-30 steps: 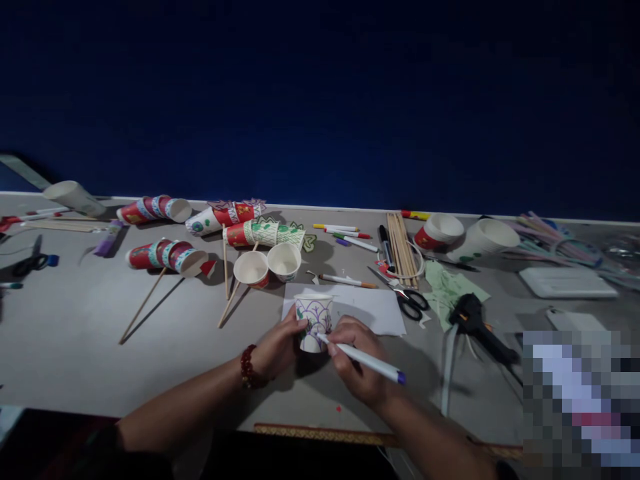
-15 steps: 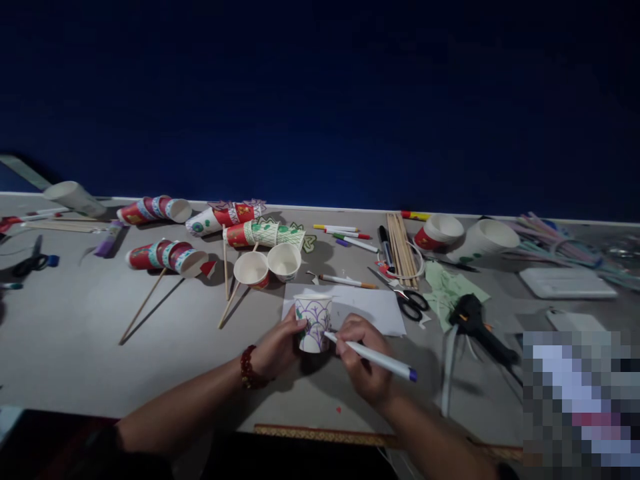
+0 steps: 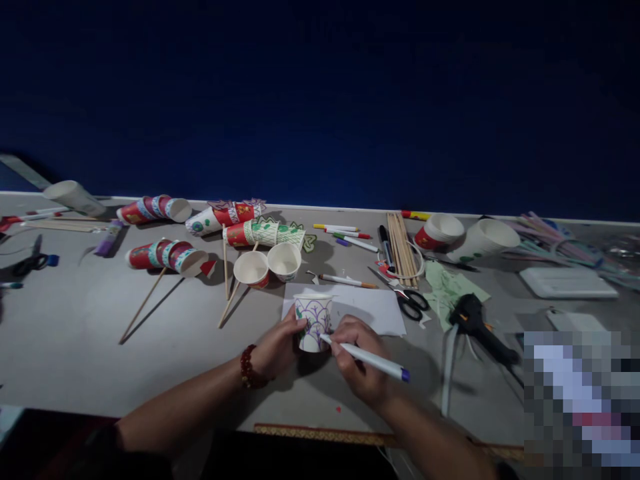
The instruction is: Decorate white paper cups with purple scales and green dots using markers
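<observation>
My left hand (image 3: 277, 347) grips a white paper cup (image 3: 313, 323) by its left side, thumb on the front wall. Purple scale-like arcs with branching lines and a green patch cover the cup, which stands upright with its rim up. In my right hand (image 3: 363, 360) is a white marker (image 3: 375, 360) with a purple end, pinched like a pen. Its tip touches or nearly touches the lower right of the cup's front. Behind the cup lies a sheet of white paper (image 3: 370, 307).
Two paper cups (image 3: 251, 269) and decorated cup chains on sticks (image 3: 167, 257) lie at left. Scissors (image 3: 413, 303), loose markers (image 3: 355, 241), wooden sticks (image 3: 401, 250) and a black hot glue gun (image 3: 483, 330) lie to the right. A dark blue panel (image 3: 320, 100) rises behind the table.
My right hand and the marker have shifted slightly left, the tip moving from the cup's right edge further onto its front. My left hand and the cup stay in place.
</observation>
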The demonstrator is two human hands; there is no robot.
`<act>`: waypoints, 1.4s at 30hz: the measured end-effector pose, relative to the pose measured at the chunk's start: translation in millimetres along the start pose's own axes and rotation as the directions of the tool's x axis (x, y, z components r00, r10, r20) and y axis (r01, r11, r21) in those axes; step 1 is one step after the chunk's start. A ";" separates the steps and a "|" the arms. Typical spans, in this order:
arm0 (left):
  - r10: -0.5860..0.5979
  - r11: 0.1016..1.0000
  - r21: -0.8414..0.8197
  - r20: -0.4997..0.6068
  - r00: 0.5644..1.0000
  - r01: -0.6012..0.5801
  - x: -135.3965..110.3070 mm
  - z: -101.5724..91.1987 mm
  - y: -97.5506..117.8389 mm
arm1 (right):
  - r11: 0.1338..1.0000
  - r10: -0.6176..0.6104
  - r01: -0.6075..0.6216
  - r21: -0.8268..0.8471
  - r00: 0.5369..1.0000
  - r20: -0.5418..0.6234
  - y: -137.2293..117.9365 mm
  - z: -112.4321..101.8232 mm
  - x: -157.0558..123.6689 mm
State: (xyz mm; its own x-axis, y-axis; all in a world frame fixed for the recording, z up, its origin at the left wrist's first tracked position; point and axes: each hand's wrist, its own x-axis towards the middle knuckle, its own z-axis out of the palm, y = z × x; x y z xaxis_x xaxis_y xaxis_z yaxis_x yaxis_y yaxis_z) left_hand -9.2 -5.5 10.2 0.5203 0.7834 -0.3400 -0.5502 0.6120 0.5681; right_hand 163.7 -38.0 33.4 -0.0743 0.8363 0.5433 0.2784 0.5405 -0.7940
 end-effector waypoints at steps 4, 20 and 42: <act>0.012 1.000 0.009 -0.003 1.000 -0.012 0.2 0.6 -0.3 | 0.999 0.006 -0.005 0.032 1.000 -0.030 2.4 -0.6 -3.4; 0.040 0.998 0.041 0.016 0.999 -0.041 -0.7 -0.9 -0.8 | 0.997 -0.039 0.037 0.062 0.999 0.036 -5.6 -2.2 1.8; 0.024 1.000 0.005 0.006 1.000 -0.024 -0.6 -2.3 -1.3 | 0.999 -0.031 0.029 0.019 0.997 0.077 -5.6 -1.9 5.0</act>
State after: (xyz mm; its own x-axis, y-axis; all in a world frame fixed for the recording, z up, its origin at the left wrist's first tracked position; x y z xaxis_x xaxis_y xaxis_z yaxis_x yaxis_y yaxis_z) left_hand -10.3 -6.5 7.9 0.5108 0.7970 -0.3223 -0.5593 0.5928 0.5794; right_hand 163.6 -37.0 41.1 -0.1566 0.8240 0.5445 0.2575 0.5663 -0.7829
